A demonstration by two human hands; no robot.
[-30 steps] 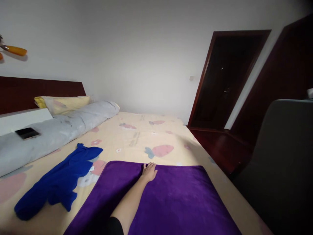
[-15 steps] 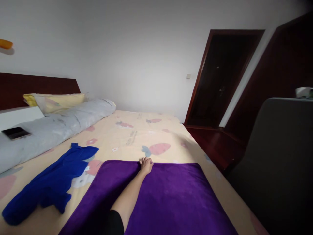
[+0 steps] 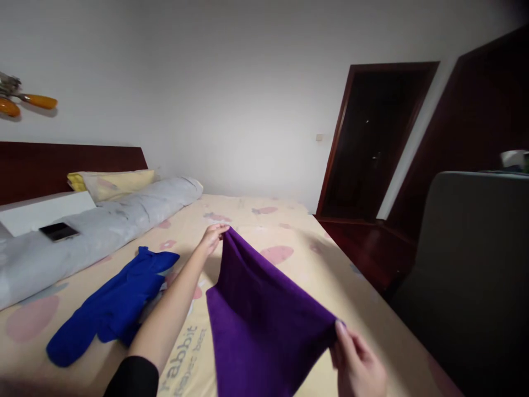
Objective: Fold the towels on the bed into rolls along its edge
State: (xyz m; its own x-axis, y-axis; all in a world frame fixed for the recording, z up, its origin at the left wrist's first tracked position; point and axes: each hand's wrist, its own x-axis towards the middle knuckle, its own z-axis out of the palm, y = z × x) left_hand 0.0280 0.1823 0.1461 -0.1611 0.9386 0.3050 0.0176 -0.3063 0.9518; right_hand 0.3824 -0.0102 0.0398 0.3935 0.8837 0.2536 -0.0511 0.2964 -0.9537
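A purple cloth (image 3: 264,298) with a velvety look is stretched between my two hands, its upper edge lifted off the bed. My left hand (image 3: 214,237) pinches the far left end of that edge. Lower down and nearer to me, my right hand (image 3: 357,358) grips the other end between thumb and fingers. The cloth's lower part runs out of the bottom of the view. To the left of my left forearm, a crumpled blue cloth (image 3: 111,303) lies on the patterned bed sheet (image 3: 243,220).
A long grey bolster (image 3: 136,212) carries a phone (image 3: 59,231), with a white box-like object (image 3: 47,212) and a yellow pillow (image 3: 119,184) behind. A dark chair back (image 3: 467,264) stands right of the bed. A dark door (image 3: 380,143) is beyond.
The purple cloth lay flat with one hand on its far edge. That edge is now raised and held at both ends, and my right hand has come into view.
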